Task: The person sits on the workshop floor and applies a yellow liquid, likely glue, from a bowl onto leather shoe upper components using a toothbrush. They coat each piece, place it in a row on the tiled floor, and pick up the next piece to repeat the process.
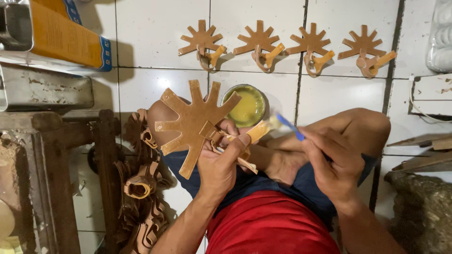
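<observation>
tan leather cut-out (190,123), flat and shaped like a fan of stiff spokes, is pinched at its strap end by the left hand (219,164), spokes pointing up and left over the person's knee. the right hand (332,162) is closed around a blue-handled brush (278,123), bristles touching the strap. a round tin of yellow glue (245,106) sits on the white tiled floor (155,37) just beyond, with four finished cut-outs (287,47) in a row.

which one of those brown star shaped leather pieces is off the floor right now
The leather piece gripped in the left hand, its strap under the brush in the right hand. The other four lie in a row on the tiles.
</observation>
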`<control>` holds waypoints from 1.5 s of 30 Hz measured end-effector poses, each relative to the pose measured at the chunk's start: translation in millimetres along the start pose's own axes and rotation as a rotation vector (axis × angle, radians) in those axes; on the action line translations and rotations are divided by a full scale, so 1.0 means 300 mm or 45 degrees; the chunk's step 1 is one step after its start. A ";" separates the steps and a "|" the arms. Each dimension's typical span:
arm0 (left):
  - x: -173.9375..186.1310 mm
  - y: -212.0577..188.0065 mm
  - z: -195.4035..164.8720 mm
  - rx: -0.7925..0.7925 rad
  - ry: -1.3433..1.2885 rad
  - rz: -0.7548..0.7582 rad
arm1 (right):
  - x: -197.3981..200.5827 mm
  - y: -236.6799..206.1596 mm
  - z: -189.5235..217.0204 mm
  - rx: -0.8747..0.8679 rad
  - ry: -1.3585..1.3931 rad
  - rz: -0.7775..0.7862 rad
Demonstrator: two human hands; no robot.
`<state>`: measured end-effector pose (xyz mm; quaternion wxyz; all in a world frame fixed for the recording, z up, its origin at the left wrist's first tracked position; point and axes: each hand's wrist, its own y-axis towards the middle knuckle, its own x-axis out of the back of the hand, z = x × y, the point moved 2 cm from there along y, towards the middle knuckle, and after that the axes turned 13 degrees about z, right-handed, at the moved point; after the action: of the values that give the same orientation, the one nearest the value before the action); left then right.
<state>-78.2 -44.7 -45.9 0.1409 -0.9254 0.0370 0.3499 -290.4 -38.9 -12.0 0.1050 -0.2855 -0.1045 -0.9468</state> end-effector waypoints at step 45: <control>0.916 0.596 -0.277 0.171 -0.137 -0.436 | -0.152 0.031 -0.381 -0.577 -0.134 0.047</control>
<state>151.5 -231.4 -209.2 0.2616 -0.8867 -0.1051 0.3665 -309.9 -71.0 -129.5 0.0499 -0.3525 0.1105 -0.9279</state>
